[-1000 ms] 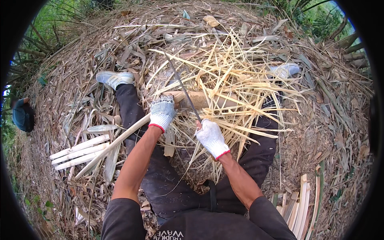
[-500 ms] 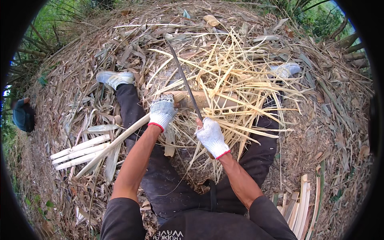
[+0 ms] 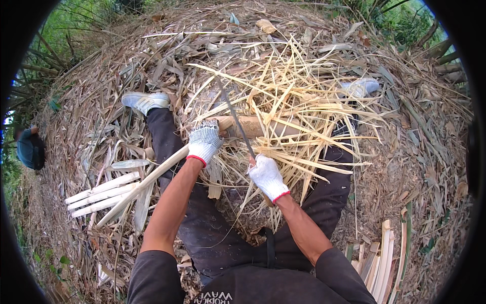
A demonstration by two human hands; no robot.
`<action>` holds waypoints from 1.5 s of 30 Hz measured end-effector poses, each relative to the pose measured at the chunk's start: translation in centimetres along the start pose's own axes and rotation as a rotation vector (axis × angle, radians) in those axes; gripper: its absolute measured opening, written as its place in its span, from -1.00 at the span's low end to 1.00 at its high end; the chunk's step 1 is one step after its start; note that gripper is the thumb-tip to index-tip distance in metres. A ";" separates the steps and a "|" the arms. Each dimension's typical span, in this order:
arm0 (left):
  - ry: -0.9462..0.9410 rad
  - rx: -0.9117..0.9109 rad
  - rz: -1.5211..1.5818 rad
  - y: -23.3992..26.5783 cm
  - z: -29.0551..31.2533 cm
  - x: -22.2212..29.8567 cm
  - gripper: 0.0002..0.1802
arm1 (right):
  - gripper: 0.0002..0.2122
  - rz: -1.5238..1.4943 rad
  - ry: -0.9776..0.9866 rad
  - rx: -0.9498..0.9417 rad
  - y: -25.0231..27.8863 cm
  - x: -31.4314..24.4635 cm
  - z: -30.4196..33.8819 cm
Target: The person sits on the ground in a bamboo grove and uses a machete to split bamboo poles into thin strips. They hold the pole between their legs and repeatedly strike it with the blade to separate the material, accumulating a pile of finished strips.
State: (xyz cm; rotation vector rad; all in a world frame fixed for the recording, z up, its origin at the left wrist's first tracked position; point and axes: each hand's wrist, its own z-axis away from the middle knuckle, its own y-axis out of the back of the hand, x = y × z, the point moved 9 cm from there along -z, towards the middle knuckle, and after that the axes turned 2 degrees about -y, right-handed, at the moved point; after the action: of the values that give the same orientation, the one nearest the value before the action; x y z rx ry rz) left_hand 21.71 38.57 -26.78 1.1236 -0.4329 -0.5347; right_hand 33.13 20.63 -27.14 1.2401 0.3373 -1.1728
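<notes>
In a white glove with a grey-dotted back and red cuff, my left hand (image 3: 204, 141) is closed around a long pale bamboo strip (image 3: 144, 183). The strip slants down to the left across my left thigh, its upper end by a short, thick log (image 3: 249, 125) lying crosswise between my legs. My right hand (image 3: 268, 177), gloved in white, grips a long knife by its handle. The dark, narrow knife blade (image 3: 235, 115) points away and to the left, passing above the log just right of my left hand. Its far end is smeared by motion.
Thin yellow shavings (image 3: 298, 96) lie heaped over the log and my right leg. Several split bamboo pieces (image 3: 104, 193) lie at the left, more strips (image 3: 382, 261) at lower right. Dry leaves cover the ground. At the far left edge is another person (image 3: 30, 148).
The knife blade's far end has come nearer and slightly right, and now looks blurred. My right hand has shifted slightly down; my left hand and the bamboo strip stay nearly in place.
</notes>
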 end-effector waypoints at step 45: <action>0.017 0.027 -0.012 -0.3 0.1 -0.4 -0.54 | -0.67 -0.012 -0.090 -0.059 0.1 -0.4 0.8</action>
State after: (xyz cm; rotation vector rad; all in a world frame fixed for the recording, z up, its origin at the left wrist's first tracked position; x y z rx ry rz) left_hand 21.26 38.61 -27.01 1.1568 -0.4202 -0.5306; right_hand 32.74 20.12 -26.51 1.1322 0.3099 -1.2166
